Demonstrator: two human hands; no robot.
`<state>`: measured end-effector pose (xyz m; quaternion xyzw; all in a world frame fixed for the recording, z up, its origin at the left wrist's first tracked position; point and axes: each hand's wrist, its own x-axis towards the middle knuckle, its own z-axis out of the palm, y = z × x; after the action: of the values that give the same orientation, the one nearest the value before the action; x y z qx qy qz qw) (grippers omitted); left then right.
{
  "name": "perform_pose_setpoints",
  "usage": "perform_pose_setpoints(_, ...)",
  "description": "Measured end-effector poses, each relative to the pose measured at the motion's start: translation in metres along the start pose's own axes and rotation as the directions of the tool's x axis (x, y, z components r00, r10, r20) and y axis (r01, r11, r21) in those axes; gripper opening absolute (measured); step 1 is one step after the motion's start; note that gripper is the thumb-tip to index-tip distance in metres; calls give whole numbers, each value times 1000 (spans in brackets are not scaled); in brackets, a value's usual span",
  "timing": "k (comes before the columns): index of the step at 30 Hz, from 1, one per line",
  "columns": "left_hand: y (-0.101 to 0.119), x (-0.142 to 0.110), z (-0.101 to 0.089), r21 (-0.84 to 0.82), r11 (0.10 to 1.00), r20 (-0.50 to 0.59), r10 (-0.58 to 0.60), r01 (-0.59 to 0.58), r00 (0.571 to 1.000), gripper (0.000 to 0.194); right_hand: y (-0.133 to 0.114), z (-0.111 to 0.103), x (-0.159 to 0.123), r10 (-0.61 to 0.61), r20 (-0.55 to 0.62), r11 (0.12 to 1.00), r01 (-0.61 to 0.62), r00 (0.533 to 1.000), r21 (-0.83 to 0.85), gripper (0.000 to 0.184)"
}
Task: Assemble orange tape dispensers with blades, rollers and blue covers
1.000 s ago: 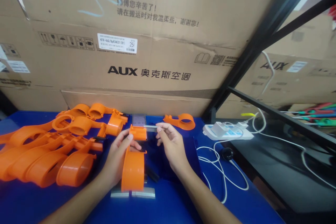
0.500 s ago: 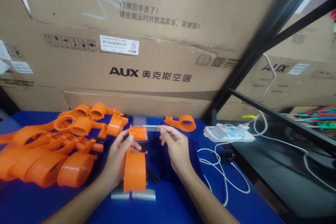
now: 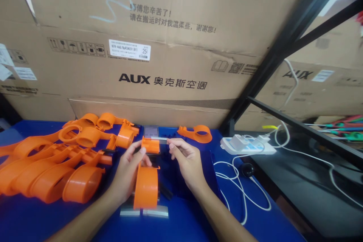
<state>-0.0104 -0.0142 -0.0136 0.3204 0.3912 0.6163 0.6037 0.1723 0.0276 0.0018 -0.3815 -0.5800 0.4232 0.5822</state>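
Observation:
My left hand point(image 3: 128, 170) is closed around an orange plastic tape dispenser point(image 3: 146, 187), its round hub hanging downward and its head pointing away from me. Between the thumb and fingertips of my right hand point(image 3: 187, 159) is one end of a thin toothed metal blade point(image 3: 160, 138). The blade's other end lies across the top of the dispenser's head; whether it sits in a slot I cannot tell. Beneath the held dispenser, two silvery metal strips point(image 3: 155, 211) rest on the blue tabletop. Part of the dispenser's handle is hidden by my left fingers.
Several more orange dispensers point(image 3: 82, 183) are heaped at the left. A single orange dispenser point(image 3: 198, 134) lies at the back. On the right are a white power strip point(image 3: 246, 144) and loose white cables point(image 3: 241, 189). A large cardboard box point(image 3: 170, 56) stands behind, beside a black metal frame point(image 3: 263, 56).
My right hand has moved slightly left with the blade, so more of it overlaps the dispenser's head. My left hand and the dispenser have barely shifted.

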Motion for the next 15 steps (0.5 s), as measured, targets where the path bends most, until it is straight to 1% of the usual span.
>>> perform_pose_setpoints(6,-4,2,-2,59,998,5,8,-8,1000,64,-2,3,-4,-27,59,999,30,998,-37,14)
perform_pose_setpoints(8,-5,2,-3,63,998,11,-7,6,1000,59,-3,3,-5,-28,76,998,31,997,-46,16)
perform_pose_setpoints(11,-3,2,-2,82,997,41,-21,18,999,41,-4,3,-5,-16,111,999,21,994,-42,18)
perform_pose_setpoints(12,-1,2,-2,89,996,48,-23,19,999,38,-4,3,-5,-12,122,999,18,992,-41,18)
perform_pose_setpoints(15,3,3,-4,96,995,47,-24,20,999,38,-4,5,-5,-6,173,999,14,985,-48,22)
